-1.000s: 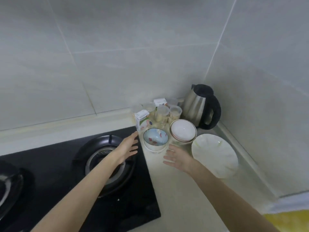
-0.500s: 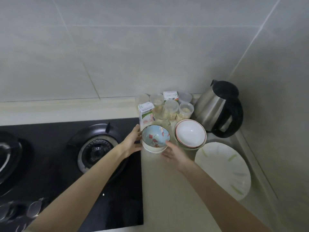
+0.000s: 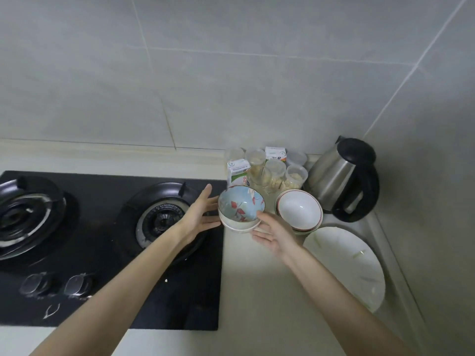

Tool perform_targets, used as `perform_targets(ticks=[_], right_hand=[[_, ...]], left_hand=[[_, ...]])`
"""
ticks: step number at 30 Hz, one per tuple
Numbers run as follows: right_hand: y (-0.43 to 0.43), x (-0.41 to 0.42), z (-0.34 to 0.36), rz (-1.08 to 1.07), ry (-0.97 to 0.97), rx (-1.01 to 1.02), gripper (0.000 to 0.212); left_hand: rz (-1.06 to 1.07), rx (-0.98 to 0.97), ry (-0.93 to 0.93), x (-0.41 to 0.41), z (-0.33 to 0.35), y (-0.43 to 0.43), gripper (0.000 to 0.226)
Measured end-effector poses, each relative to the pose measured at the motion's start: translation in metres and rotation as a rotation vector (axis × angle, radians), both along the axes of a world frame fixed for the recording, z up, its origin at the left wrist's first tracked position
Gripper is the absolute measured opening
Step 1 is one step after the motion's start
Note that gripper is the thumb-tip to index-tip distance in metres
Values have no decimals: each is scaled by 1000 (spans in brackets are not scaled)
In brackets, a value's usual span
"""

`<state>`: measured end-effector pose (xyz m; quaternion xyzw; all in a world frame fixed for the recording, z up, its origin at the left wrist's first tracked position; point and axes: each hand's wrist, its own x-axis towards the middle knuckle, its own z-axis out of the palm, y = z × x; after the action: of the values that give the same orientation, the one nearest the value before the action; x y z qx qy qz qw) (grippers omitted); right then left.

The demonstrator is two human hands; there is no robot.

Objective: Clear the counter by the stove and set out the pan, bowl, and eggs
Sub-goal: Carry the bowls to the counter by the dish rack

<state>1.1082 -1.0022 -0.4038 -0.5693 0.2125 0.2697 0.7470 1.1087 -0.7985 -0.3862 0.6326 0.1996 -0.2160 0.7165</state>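
Blue floral bowl point(image 3: 240, 205) sits between left hand point(image 3: 203, 214) and right hand point(image 3: 272, 233), both straight-fingered, touching it.

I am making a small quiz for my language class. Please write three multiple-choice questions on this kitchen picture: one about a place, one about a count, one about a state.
1. Where stands the steel kettle with black handle? A) on a burner B) in the corner, right of the red-rimmed white bowls C) on a plate
2. How many burners has the black glass stove? A) one B) two C) four
3. How is the blue flowered bowl? A) upside down B) full of eggs C) upright and empty
Answers: 1 B, walls meet behind it; 2 B, a left burner and a right burner show; 3 C, its bare inside faces up.
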Motion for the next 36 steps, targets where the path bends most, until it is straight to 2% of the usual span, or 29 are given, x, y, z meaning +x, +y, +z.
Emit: perform_targets(ticks=[2,7,11,16,19,22,29,36], right_hand=[[2,0,13,14,-26,-2,16],[27,-2,43,103,-97,47,37],[67,-10,70,234,-126,62,25],[130,-36,96,410,-200,44,22],[169,-60,108,540,-241,41,33],[217,-97,116,685,-259,59,38],[333,-221,130,970,-280,98,19],[423,-355,129,1181,-287,163,39]], left_hand=[[33,-5,-36,-10,7,6,65],[194,-6,-131,-43,38,27,48],[363,-48,-182,-78,65,54,30],[526,0,-237,-139,82,103,34],[655,4,-279,-182,89,133,36],[718,45,-341,-242,96,160,37],[979,102,-376,-403,104,234,42],[1198,96,-400,-557,107,282,42]])
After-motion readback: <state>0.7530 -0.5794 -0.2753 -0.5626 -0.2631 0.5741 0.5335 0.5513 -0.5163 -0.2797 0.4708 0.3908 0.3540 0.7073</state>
